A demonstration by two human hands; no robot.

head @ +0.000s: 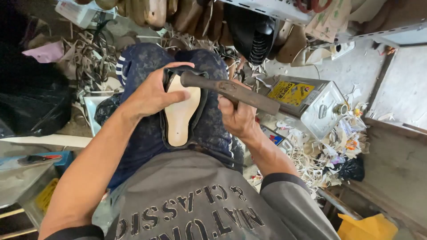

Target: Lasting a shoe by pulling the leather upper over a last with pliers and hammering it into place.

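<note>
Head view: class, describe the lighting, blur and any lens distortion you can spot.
Head view: soft, even daylight, no harsh shadows; wide-angle lens bows the forearms outward; left hand, shoe sole and hammer in the right hand are sharp; dull sheen on the metal can.

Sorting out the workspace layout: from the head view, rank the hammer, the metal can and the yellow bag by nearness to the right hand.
1. Hammer: gripped in the right hand.
2. Metal can: just beyond, on the person's right.
3. Yellow bag: lower right corner, farthest.

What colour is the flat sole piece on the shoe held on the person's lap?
Pale cream-tan insole, edged by dark upper material; the head view shows it.
</note>
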